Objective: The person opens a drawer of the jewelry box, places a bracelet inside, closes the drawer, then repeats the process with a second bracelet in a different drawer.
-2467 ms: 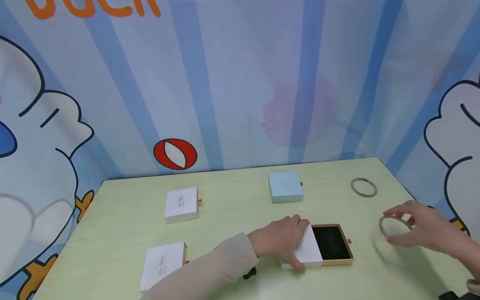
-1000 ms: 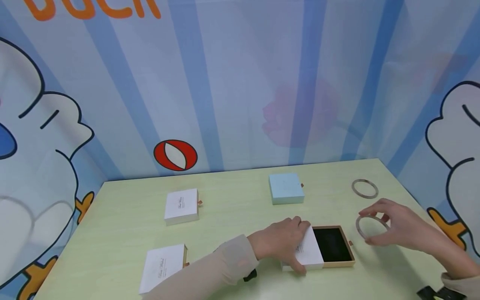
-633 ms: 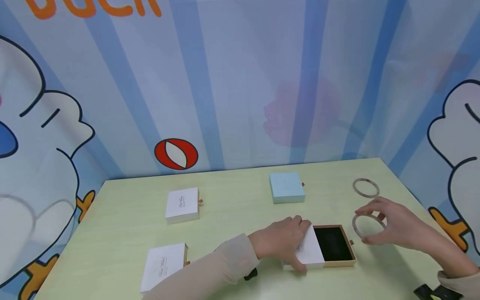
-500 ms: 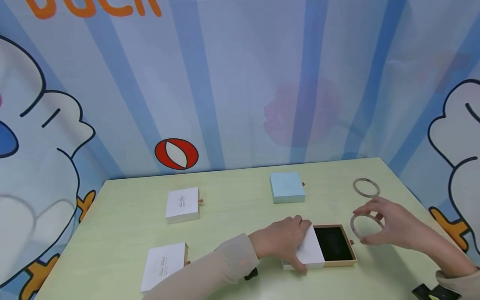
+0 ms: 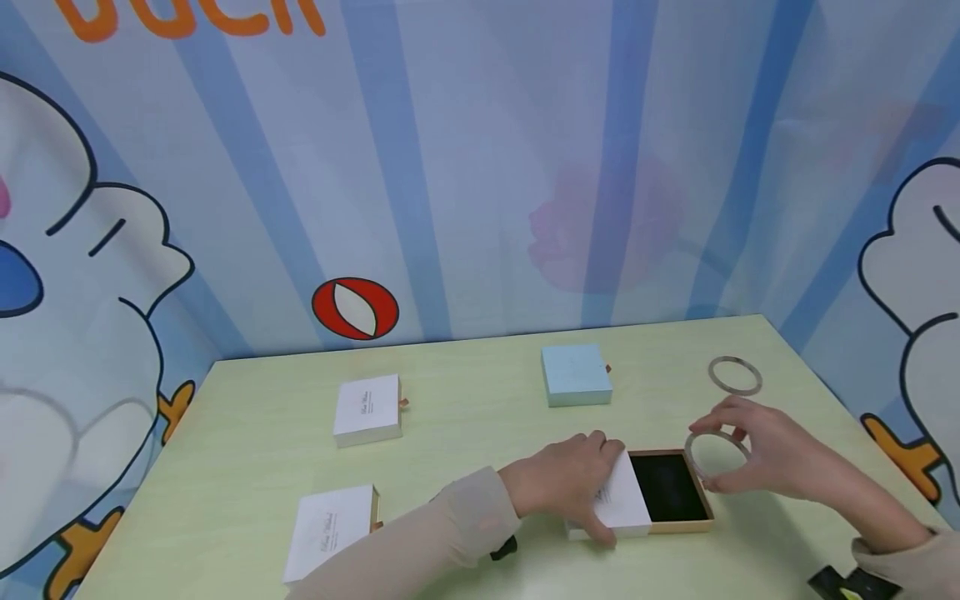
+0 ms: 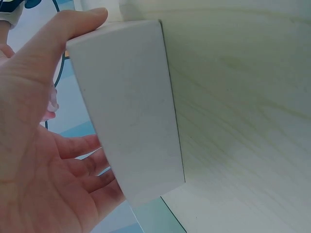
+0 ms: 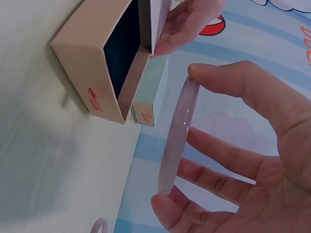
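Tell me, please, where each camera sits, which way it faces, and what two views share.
Head: worn on the head, facing forward and down at the table; left hand, right hand and both sleeves show.
Left wrist: on that wrist, facing the gripped white box; that hand's fingers show.
Right wrist: on that wrist, facing the held bangle; the right hand and part of the left show.
Head and right wrist share the held bangle, open drawer and blue box.

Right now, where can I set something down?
The table is bare between the far-left white box and blue box, and along its left edge. The open box is crowded by left hand, right hand and held bangle.
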`<control>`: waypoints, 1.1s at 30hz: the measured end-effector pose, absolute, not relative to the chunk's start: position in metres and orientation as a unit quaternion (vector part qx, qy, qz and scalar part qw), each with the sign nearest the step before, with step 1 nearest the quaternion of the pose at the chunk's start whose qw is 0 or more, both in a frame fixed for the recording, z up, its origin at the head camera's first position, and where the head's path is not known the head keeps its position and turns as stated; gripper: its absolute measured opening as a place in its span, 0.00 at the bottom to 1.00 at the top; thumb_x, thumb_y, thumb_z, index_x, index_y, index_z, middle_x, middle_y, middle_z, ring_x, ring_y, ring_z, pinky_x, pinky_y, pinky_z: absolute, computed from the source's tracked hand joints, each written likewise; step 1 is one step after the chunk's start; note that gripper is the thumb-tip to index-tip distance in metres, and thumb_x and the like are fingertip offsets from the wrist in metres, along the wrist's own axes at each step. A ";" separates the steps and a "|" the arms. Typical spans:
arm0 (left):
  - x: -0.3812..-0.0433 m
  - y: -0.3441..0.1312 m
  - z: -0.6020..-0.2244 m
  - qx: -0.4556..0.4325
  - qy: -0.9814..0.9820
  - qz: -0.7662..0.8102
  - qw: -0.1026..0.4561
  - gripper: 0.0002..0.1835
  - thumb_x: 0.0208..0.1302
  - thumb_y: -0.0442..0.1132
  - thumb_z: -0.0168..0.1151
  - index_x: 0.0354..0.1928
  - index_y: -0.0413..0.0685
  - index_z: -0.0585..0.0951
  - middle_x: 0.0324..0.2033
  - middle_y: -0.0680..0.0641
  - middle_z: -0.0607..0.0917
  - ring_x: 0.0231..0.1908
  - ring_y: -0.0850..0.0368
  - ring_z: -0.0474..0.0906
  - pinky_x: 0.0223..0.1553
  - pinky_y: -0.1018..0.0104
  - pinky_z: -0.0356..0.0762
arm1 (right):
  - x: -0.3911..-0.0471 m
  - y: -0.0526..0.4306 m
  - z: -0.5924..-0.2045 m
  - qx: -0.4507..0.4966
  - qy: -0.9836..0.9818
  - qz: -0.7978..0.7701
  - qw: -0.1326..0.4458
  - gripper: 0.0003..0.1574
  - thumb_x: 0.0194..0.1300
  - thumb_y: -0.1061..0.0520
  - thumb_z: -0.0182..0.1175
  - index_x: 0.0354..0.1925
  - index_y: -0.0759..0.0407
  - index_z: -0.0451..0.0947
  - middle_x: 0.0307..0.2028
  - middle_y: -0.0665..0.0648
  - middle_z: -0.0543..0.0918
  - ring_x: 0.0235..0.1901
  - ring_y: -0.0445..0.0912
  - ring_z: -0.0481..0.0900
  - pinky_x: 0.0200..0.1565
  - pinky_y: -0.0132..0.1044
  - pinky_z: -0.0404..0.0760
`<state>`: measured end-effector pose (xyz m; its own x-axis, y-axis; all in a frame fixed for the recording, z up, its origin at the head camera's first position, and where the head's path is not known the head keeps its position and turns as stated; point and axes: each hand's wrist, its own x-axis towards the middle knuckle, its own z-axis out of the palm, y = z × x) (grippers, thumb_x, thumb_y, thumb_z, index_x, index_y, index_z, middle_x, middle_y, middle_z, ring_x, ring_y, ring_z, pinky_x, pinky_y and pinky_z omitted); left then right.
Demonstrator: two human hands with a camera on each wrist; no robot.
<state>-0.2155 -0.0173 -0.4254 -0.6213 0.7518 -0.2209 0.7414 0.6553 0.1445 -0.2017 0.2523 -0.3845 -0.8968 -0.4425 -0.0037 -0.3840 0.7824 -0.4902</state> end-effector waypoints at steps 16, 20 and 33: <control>-0.217 -0.017 -0.425 0.409 0.902 0.014 0.136 0.56 0.44 0.70 0.74 0.71 0.51 0.63 0.53 0.55 0.73 0.44 0.64 0.69 0.46 0.76 0.73 | -0.203 0.239 -0.393 -0.230 0.926 -0.286 0.094 0.34 0.44 0.51 0.81 0.50 0.59 0.82 0.46 0.55 0.79 0.38 0.49 0.75 0.35 0.41 0.77; -0.217 -0.017 -0.426 0.412 0.901 0.015 0.135 0.56 0.44 0.70 0.74 0.71 0.50 0.63 0.53 0.55 0.73 0.44 0.64 0.69 0.46 0.76 0.73 | -0.203 0.235 -0.396 -0.226 0.922 -0.294 0.114 0.35 0.44 0.50 0.81 0.51 0.58 0.82 0.46 0.52 0.78 0.40 0.48 0.75 0.37 0.40 0.78; -0.218 -0.018 -0.428 0.413 0.901 0.014 0.131 0.57 0.43 0.71 0.73 0.71 0.50 0.63 0.53 0.54 0.73 0.43 0.64 0.69 0.45 0.75 0.74 | -0.204 0.225 -0.405 -0.266 0.917 -0.275 0.112 0.33 0.45 0.50 0.81 0.49 0.59 0.83 0.44 0.53 0.77 0.38 0.44 0.75 0.36 0.37 0.79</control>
